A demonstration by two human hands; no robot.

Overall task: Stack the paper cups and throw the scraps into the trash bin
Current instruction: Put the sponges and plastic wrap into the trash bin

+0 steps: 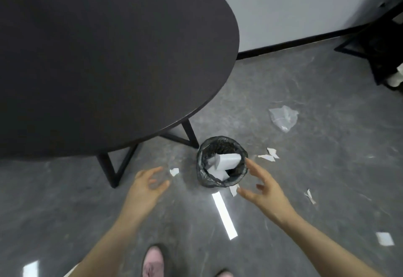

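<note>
Left grip: the left hand (146,186), lower centre of the frame, is wide, fingers spread and loosely bent, holding nothing.
Right grip: the right hand (265,187), lower centre-right, is also wide and bare, its fingertips just beside the bin's right rim.
Trash bin: the trash bin (201,163), lined with a black bag, stands on the floor at centre frame between the two hands; white paper (226,161) lies inside it.
Nearest scraps: one small scrap (174,171) lies on the floor just beyond the left fingertips; another scrap (233,190) lies against the bin's near side, by the right thumb.
Farther scraps: a torn pair (270,155) lies right of the bin, a sliver (310,196) at right, a crumpled clear wrapper (283,118) at upper right, and a flat white piece (385,238) at lower right.
Desk: the round dark desk (98,58) fills the upper left; whether the pale shape at its far upper-left edge is a cup I cannot tell.
Step in hand: by my judgement, the scrap-clearing stage, with both hands free over the bin.
Next move: it likely calls for a fingertip pinch on a thin scrap lying flat on the floor, then a lift over the rim.
</note>
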